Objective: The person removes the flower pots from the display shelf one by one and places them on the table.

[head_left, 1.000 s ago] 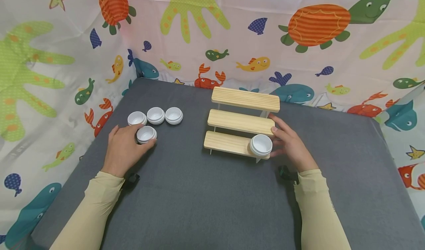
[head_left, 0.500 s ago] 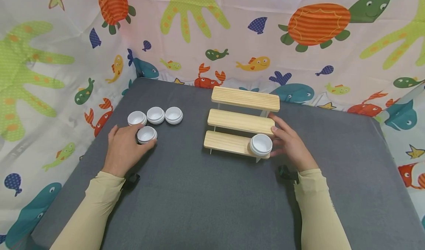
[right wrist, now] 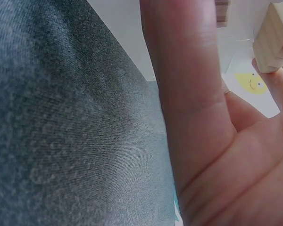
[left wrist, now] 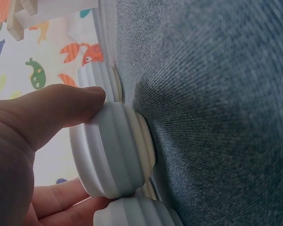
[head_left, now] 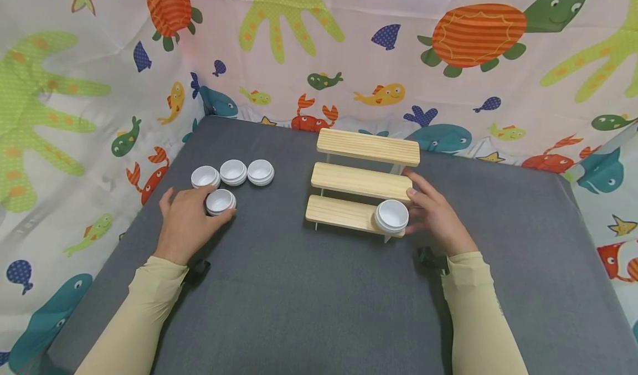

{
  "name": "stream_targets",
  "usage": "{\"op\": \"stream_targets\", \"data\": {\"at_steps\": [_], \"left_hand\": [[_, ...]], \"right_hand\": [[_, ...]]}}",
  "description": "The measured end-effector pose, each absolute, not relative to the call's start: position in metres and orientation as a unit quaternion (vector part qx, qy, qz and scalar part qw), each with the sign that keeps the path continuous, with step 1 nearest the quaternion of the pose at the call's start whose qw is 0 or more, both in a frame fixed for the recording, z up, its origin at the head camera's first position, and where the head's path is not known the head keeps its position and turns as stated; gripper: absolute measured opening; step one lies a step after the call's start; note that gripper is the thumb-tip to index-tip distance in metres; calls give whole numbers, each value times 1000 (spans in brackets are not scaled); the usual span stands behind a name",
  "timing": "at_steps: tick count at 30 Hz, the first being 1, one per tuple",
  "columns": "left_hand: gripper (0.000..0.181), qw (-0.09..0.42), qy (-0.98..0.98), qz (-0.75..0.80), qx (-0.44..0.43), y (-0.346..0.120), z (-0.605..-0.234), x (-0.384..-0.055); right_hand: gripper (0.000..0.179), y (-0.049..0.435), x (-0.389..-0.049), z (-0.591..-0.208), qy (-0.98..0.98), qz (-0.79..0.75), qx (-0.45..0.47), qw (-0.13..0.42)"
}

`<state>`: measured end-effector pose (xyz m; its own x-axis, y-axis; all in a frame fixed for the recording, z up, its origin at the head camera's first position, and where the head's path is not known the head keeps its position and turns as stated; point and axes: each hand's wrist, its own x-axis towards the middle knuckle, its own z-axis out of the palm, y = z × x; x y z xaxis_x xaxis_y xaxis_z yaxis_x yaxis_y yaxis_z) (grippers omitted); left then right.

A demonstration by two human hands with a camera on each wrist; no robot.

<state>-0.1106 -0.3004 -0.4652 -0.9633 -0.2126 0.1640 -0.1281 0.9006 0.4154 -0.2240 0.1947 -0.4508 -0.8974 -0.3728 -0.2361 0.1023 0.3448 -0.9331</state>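
My left hand (head_left: pixel 188 220) holds a small white ribbed bowl (head_left: pixel 220 201), thumb on the near side and fingers round the far side. In the left wrist view the thumb presses the wall of this bowl (left wrist: pixel 115 150), its base close over the grey cloth. My right hand (head_left: pixel 438 217) grips the right end of a three-tier wooden stand (head_left: pixel 361 181), thumb at the front corner of the middle tier and index finger behind it. Another white bowl (head_left: pixel 391 216) stands on the right end of the lowest tier. The right wrist view shows one straight finger (right wrist: pixel 193 94) beside the stand's pale side panel.
Three more white bowls stand behind the left hand: one bowl (head_left: pixel 205 176) partly hidden by it, a middle bowl (head_left: pixel 233 172) and a right bowl (head_left: pixel 261 172). Grey cloth (head_left: pixel 309 297) covers the table. A sea-animal printed curtain (head_left: pixel 289 81) rises at the back and sides.
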Motion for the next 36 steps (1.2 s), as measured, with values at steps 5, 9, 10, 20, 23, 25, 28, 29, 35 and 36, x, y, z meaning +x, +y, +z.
{"op": "stream_targets", "data": {"at_steps": [5, 9, 10, 20, 23, 25, 28, 29, 35, 36], "left_hand": [[70, 113, -968, -205, 89, -300, -467, -110], [70, 119, -967, -209, 88, -299, -466, -110], [70, 119, -966, -211, 87, -298, -465, -110], [75, 140, -960, -228, 87, -285, -455, -106], [70, 179, -953, -235, 61, -270, -448, -105], [64, 208, -945, -251, 28, -256, -445, -105], [56, 228, -933, -278, -30, -233, -441, -106], [55, 226, -930, -286, -47, -224, -440, -106], [55, 182, -927, -300, -133, -165, -438, -111], [56, 176, -926, -301, -146, -155, -439, -112]], "right_hand": [[67, 195, -224, -450, 793, -566, -87, 210], [67, 195, -224, -450, 795, -564, -87, 208], [67, 195, -224, -450, 795, -563, -87, 207], [66, 196, -225, -452, 793, -566, -84, 208], [66, 196, -225, -452, 793, -566, -84, 208], [66, 196, -224, -452, 792, -567, -83, 209], [67, 196, -223, -452, 791, -568, -82, 210], [67, 196, -223, -452, 791, -568, -81, 211], [67, 196, -223, -453, 791, -568, -85, 209], [67, 196, -223, -453, 791, -569, -85, 209]]}}
